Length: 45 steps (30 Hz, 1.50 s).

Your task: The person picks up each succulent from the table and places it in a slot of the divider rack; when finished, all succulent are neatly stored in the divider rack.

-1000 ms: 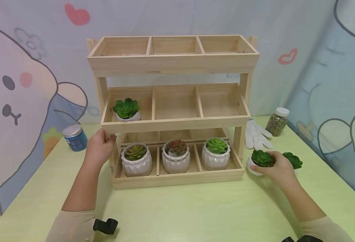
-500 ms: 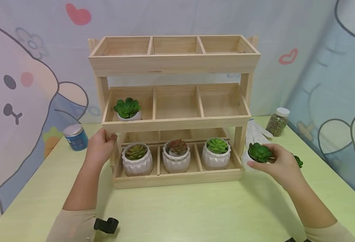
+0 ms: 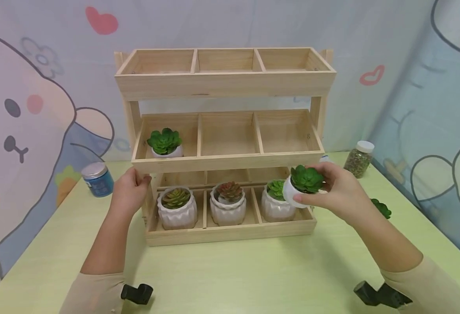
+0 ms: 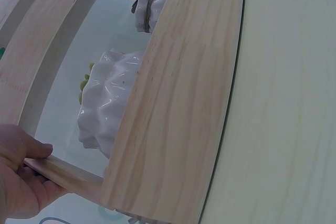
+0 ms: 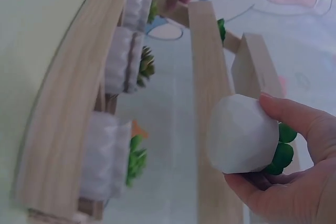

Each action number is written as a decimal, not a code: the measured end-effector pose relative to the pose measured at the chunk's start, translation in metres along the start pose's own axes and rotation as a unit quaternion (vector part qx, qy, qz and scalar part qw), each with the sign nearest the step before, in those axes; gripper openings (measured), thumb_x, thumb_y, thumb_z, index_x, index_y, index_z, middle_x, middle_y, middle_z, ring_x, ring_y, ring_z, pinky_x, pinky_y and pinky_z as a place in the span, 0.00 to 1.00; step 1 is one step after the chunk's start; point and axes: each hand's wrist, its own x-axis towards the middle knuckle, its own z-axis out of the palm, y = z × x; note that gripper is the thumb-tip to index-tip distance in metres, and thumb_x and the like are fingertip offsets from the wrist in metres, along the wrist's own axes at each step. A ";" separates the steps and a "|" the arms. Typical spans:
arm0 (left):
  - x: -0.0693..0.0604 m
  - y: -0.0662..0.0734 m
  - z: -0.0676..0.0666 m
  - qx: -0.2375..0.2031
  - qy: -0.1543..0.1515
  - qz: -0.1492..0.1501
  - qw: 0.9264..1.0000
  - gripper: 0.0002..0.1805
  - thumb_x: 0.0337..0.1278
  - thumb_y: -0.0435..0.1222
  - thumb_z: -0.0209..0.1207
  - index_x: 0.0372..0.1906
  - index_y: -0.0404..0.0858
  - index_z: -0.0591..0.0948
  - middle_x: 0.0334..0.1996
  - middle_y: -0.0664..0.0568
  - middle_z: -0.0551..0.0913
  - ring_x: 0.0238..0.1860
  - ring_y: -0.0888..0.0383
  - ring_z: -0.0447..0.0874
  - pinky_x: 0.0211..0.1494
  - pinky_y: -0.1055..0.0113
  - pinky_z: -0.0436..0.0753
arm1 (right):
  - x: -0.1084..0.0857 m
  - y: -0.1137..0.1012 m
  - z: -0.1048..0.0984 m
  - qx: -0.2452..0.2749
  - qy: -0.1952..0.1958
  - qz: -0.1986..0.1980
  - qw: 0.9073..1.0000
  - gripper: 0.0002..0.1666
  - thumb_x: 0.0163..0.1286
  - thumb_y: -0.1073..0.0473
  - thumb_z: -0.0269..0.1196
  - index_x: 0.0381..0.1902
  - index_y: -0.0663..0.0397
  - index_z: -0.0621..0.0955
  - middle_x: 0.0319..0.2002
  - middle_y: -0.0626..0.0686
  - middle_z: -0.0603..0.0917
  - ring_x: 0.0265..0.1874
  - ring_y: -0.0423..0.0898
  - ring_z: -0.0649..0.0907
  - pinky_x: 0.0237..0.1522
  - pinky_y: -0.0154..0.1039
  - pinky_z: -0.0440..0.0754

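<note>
Between thumb and fingers my right hand (image 3: 337, 192) holds a potted succulent (image 3: 306, 179), a white pot with dark green leaves, in front of the wooden rack's right side. In the right wrist view the white pot (image 5: 244, 135) is gripped near its rim. My left hand (image 3: 129, 192) grips the left upright of the wooden rack (image 3: 226, 161); the left wrist view shows its thumb and fingers around the slat (image 4: 65, 173). Another green succulent (image 3: 165, 141) sits in the middle tier's left compartment. Three white ruffled pots (image 3: 177, 211) with succulents fill the bottom tier, the right one partly hidden.
On the table's right, a further green succulent (image 3: 381, 208) is mostly hidden behind my right arm. A jar with a white lid (image 3: 359, 159) stands behind it, and a blue jar (image 3: 98, 179) at left. The top tier (image 3: 226, 83) has three bare compartments.
My right hand has lifted the potted succulent off the table and carried it left to the rack's right side. The left hand has stayed on the upright.
</note>
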 end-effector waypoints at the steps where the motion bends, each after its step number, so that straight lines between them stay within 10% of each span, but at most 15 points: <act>1: 0.000 0.000 0.000 0.000 0.000 0.000 1.000 0.20 0.69 0.37 0.47 0.58 0.26 0.67 0.52 0.29 0.73 0.52 0.35 0.74 0.50 0.42 0.75 | 0.004 -0.007 0.002 0.001 -0.006 -0.008 1.000 0.39 0.47 0.53 0.76 0.54 0.63 0.72 0.49 0.57 0.77 0.45 0.50 0.79 0.42 0.31 0.78; 20: -0.001 0.003 0.000 0.000 0.004 -0.003 1.000 0.20 0.69 0.36 0.47 0.57 0.26 0.67 0.52 0.29 0.74 0.52 0.35 0.74 0.49 0.42 0.75 | 0.097 -0.082 0.042 0.035 -0.027 -0.060 0.997 0.37 0.43 0.56 0.78 0.52 0.56 0.74 0.46 0.52 0.78 0.42 0.48 0.79 0.40 0.41 0.80; 45: 0.000 0.002 0.001 0.007 0.014 0.004 1.000 0.17 0.68 0.37 0.48 0.53 0.27 0.70 0.46 0.30 0.77 0.48 0.37 0.76 0.46 0.45 0.77 | 0.133 -0.074 0.086 -0.071 -0.018 -0.087 0.994 0.40 0.44 0.50 0.77 0.52 0.55 0.71 0.47 0.51 0.77 0.46 0.46 0.77 0.48 0.42 0.77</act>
